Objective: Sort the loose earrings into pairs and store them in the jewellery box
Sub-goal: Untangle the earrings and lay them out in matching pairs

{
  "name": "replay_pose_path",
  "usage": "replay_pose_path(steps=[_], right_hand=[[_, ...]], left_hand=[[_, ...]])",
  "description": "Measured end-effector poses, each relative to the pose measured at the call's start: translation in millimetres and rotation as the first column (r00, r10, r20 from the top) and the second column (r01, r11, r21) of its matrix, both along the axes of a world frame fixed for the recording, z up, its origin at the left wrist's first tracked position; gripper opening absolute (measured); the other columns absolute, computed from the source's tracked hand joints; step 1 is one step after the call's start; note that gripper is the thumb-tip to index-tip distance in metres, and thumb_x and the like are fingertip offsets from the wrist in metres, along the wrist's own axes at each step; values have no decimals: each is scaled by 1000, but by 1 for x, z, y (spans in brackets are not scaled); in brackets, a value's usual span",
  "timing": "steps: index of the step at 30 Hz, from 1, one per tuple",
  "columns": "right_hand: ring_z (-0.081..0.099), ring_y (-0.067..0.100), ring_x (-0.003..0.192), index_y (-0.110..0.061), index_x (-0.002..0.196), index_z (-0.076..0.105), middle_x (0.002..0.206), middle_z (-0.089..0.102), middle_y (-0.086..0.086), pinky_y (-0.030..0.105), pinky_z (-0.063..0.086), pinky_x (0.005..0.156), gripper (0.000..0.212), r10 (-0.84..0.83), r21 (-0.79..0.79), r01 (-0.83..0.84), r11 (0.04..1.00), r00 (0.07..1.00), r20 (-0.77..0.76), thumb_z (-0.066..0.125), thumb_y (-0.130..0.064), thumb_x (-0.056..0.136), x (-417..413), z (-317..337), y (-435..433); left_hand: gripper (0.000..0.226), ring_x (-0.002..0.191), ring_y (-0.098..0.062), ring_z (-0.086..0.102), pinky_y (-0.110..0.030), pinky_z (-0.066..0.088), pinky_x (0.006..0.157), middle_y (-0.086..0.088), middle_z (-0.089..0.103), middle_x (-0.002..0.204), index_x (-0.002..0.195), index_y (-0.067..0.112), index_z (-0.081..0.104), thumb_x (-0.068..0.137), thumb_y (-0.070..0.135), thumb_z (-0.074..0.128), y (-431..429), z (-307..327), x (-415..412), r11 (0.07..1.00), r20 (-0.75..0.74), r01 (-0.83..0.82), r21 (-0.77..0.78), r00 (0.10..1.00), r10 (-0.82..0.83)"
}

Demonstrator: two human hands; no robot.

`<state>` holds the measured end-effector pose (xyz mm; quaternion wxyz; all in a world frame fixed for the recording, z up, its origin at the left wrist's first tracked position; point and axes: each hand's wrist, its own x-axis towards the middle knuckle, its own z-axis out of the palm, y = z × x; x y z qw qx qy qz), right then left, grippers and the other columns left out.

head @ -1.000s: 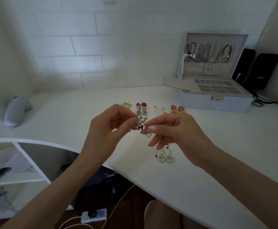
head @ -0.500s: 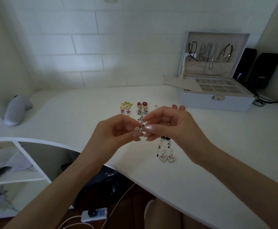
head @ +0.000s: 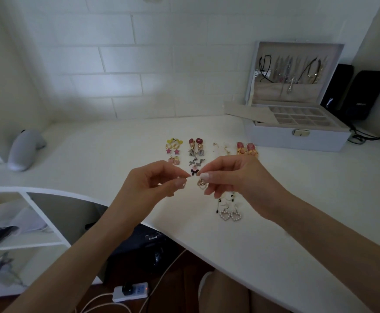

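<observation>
My right hand (head: 234,177) pinches a small gold round earring (head: 201,183) between thumb and forefinger, held above the white desk. My left hand (head: 155,181) pinches a matching small earring (head: 184,184), mostly hidden by its fingertips. The two hands are a few centimetres apart. Behind them earrings lie in columns of pairs: yellow, gold hoop and pink star ones (head: 172,150), red and silver ones (head: 195,152), orange-pink ones (head: 246,149). A pearl heart pair (head: 231,215) lies near the desk's front edge. The open jewellery box (head: 297,141) stands at the back right.
A grey curved object (head: 24,150) lies at the desk's back left. Two black speakers (head: 354,93) with cables stand behind the box. A flat tray insert (head: 250,114) leans off the box's left side. Below the desk are shelves (head: 26,242) and a power strip (head: 131,291).
The hands, joined at the fingertips half a second ago, have drawn apart, each with one earring. The view has shifted slightly.
</observation>
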<state>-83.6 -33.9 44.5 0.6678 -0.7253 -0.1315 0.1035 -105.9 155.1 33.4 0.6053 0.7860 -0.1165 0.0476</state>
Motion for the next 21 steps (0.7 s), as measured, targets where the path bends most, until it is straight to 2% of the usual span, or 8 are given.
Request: replay_pose_path(steps=[3, 7, 10, 15, 18, 21], right_hand=[[64, 17, 61, -6, 87, 72, 73, 69, 8, 21, 49, 55, 13, 25, -6, -26, 1000, 999, -32, 72, -5, 74, 1, -1, 1], [64, 16, 64, -9, 88, 72, 75, 70, 7, 21, 51, 58, 17, 44, 9, -44, 999, 997, -65, 72, -13, 71, 1, -2, 1], [65, 18, 62, -4, 87, 70, 72, 68, 9, 22, 53, 59, 22, 66, 84, -57, 995, 993, -99, 70, -16, 67, 1, -4, 1], [66, 17, 63, 0, 86, 71, 70, 69, 9, 22, 54, 60, 24, 68, 118, -54, 991, 991, -117, 69, -13, 66, 0, -6, 1], [67, 19, 68, 1, 88, 71, 73, 69, 11, 23, 55, 63, 26, 92, 134, -74, 988, 986, -136, 69, -12, 65, -2, -5, 1], [68, 19, 69, 0, 86, 71, 74, 70, 12, 23, 55, 64, 25, 102, 133, -84, 988, 986, -132, 70, -7, 62, -3, -5, 1]], left_hand=[[14, 68, -8, 64, -15, 50, 63, -6, 69, 75, 93, 8, 67, 80, 3, 65, 2, -2, 0, 999, -18, 27, -22, 999, -27], [14, 70, -13, 64, -21, 50, 65, -13, 64, 76, 95, 9, 57, 84, 1, 61, 3, -3, 0, 997, -6, 58, -50, 998, -59], [10, 70, -14, 63, -22, 51, 66, -17, 61, 79, 94, 8, 56, 86, 1, 57, 3, -3, -1, 995, 9, 94, -43, 996, -93], [14, 69, -14, 60, -23, 52, 69, -21, 58, 79, 99, 10, 56, 87, 2, 56, 3, -5, -2, 990, 26, 132, -52, 991, -131], [6, 68, -12, 60, -20, 51, 68, -14, 60, 77, 93, 9, 59, 87, 8, 60, 2, -6, -2, 988, 35, 152, -41, 988, -150], [9, 69, -10, 61, -16, 50, 68, -4, 63, 75, 93, 6, 63, 85, 4, 59, 2, -6, -1, 989, 19, 140, -56, 990, -140]])
